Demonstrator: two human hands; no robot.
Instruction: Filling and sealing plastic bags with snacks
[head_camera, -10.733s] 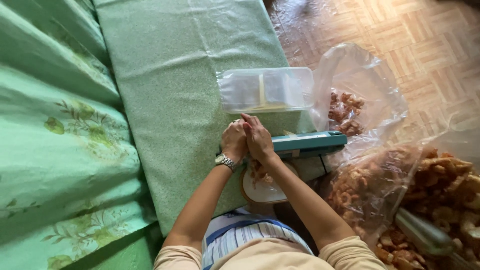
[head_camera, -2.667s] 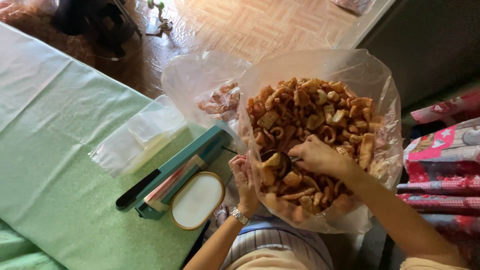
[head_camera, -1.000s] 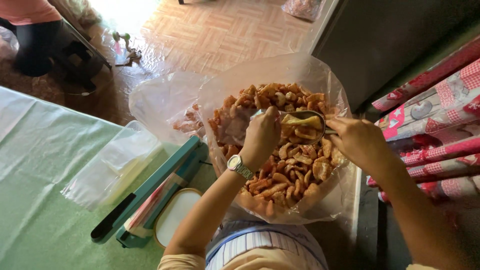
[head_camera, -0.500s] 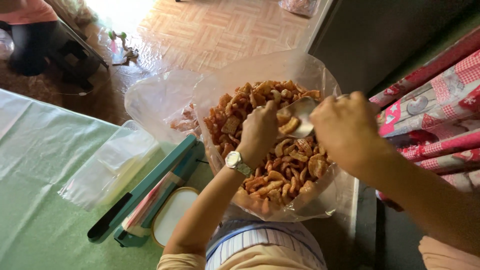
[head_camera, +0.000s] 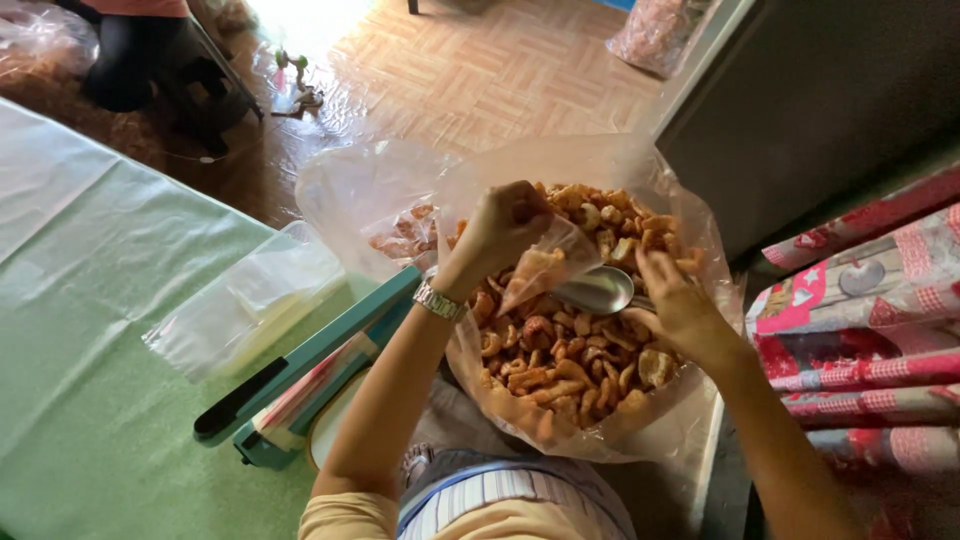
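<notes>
A small clear bag (head_camera: 545, 268) partly filled with fried snacks hangs over the big snack bag (head_camera: 590, 420), pinched at its mouth by the left hand (head_camera: 503, 222). The right hand (head_camera: 672, 300) grips a metal scoop (head_camera: 598, 290) just beneath it. A teal heat sealer (head_camera: 318, 350) lies on the green surface (head_camera: 90, 400) nearby.

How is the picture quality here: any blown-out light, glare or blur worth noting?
Head view: daylight blows out the parquet floor at top centre; the clear big bag and the plastic sheet over the green table carry soft glare; the left hand and small bag are slightly motion-blurred, the right hand and metal scoop a little sharper; the right edge is dim.
</notes>
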